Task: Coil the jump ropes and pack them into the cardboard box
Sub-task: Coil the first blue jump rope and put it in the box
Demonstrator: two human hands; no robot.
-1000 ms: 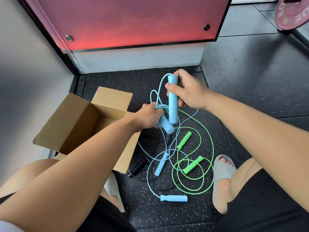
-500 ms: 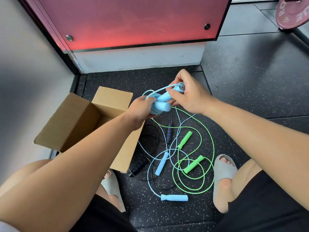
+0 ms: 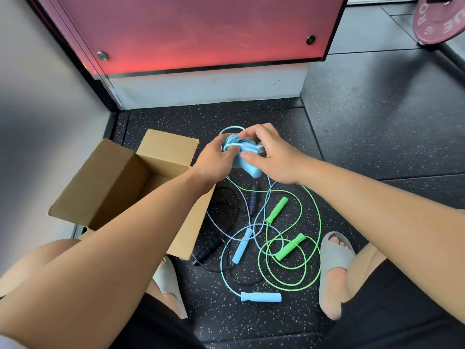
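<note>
head view: our left hand (image 3: 214,159) and right hand (image 3: 273,157) meet over the floor (image 3: 364,147), and between them we hold a coiled blue rope (image 3: 237,144), wound into a tight bundle with its two handles. our left fingers curl round the left side of the bundle. our right thumb and fingers close on the right side, where a handle's small metal end shows by the thumb. one blue handle end sticks out below the bundle, toward us. the bundle is in the air just right of the cardboard box (image 3: 105,182), not inside it. the box sits on the floor at the left with its flaps open, and our left forearm crosses its near right corner. what lies in the box we cannot tell. nearer to us, three more ropes lie loose and tangled on the floor: a green rope (image 3: 317,222) in wide loops on the right with both green handles inside them, a second blue rope (image 3: 260,297) with one handle at the near edge of the pile, and a black rope (image 3: 207,249) just beside the box. our feet in grey slippers (image 3: 334,260) stand on either side of the pile. a red panel (image 3: 201,28) stands at the far side, and a weight plate (image 3: 440,18) leans at the far right.
</note>
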